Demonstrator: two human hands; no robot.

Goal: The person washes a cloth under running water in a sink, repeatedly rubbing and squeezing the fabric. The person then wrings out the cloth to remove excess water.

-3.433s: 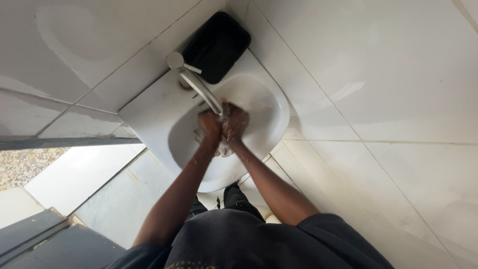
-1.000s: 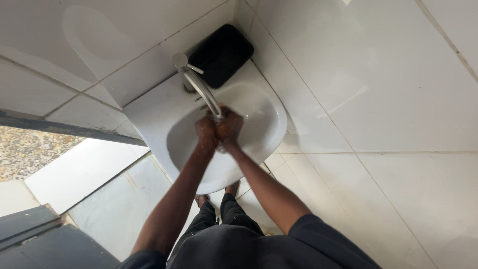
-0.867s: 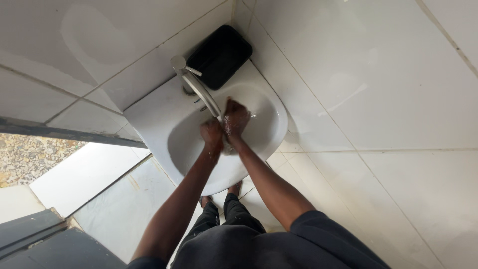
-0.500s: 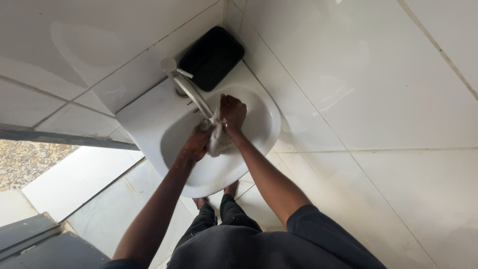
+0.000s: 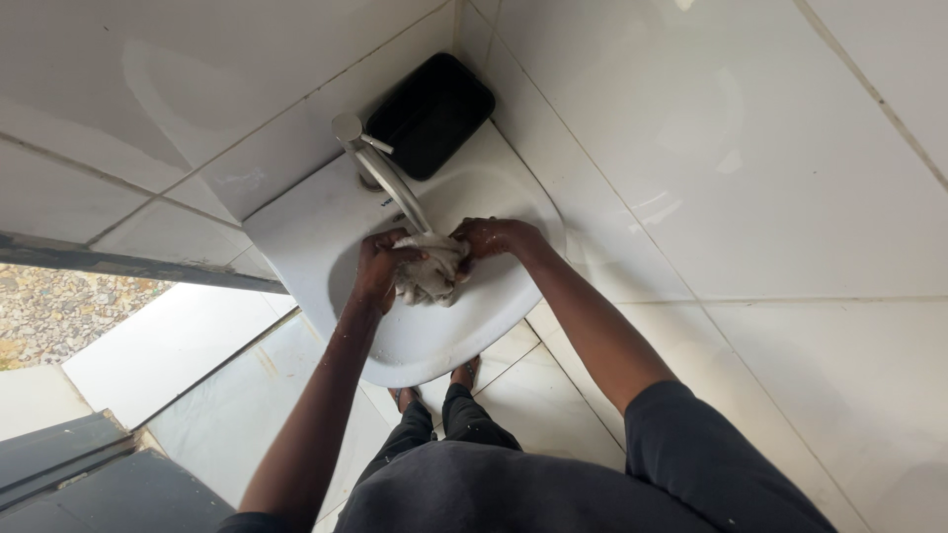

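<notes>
Over the sink (image 5: 296,212), under the tap (image 5: 390,178), you have a pale wet cloth (image 5: 432,266) bunched between both hands, and it hangs above the bowl rather than lying in it. White wall tiles (image 5: 750,148) close the corner behind, and a black box (image 5: 430,114) stands on the sink's back ledge just beside the tap's base.

To work the cloth well, it seems best to keep it low over the middle of the bowl so drips fall inside the rim, and to twist the two ends against each other rather than only squeezing. Keep your wrists clear of the spout, which sits very close above your knuckles. Whether water is running cannot be told from this view.

Your left hand (image 5: 378,265) is closed around the cloth's left end, fingers curled over the top of it. Your right hand (image 5: 494,237) is closed on the right end, fist turned inward with the knuckles up. The cloth sits wholly between the two grips, its bulk sagging a little below and toward you, with wrinkled folds showing between your fingers.
</notes>
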